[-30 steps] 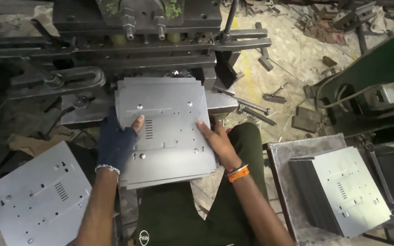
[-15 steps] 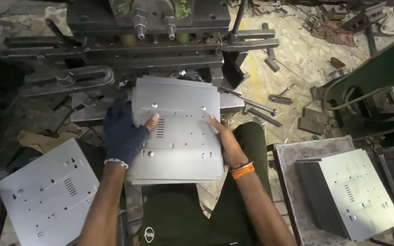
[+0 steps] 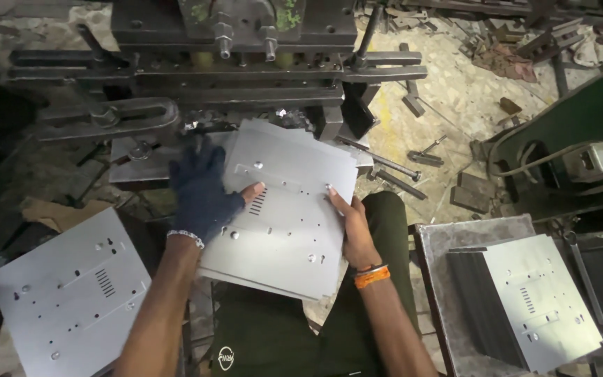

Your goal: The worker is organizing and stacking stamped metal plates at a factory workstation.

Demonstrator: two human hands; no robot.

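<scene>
Since the earlier frame I have swung the punched sheet-metal panel (image 3: 284,209) clockwise, so it now lies skewed, its far corner pointing up and to the right, and its far edge has crept closer to the press. My left hand (image 3: 202,192), in a dark blue knitted glove with the thumb tip bare, has slid farther up the panel's left side. It lies flat over that edge, fingers spread toward the machine, thumb pressed down beside the row of louvre slots. My right hand (image 3: 352,227), bare, with an orange band at the wrist, grips the right edge, thumb on top and fingers curled underneath. Both hands are grasping the one panel, which hangs over my lap with its far edge just short of the press bed.

Beyond my fingertips stands the dark, greasy mechanical press (image 3: 235,49), its bolts and cross rails right ahead. Down to the left of my left forearm lies another punched panel (image 3: 71,293), flat. Out past my right elbow sits a stack of matching panels (image 3: 528,304) on a grey tray (image 3: 455,234).

I judge the step in hand to be lining the panel up for feeding under the tooling. The next move calls for squaring it to the bed, then sliding it forward level, with fingers kept clear of the die.
</scene>
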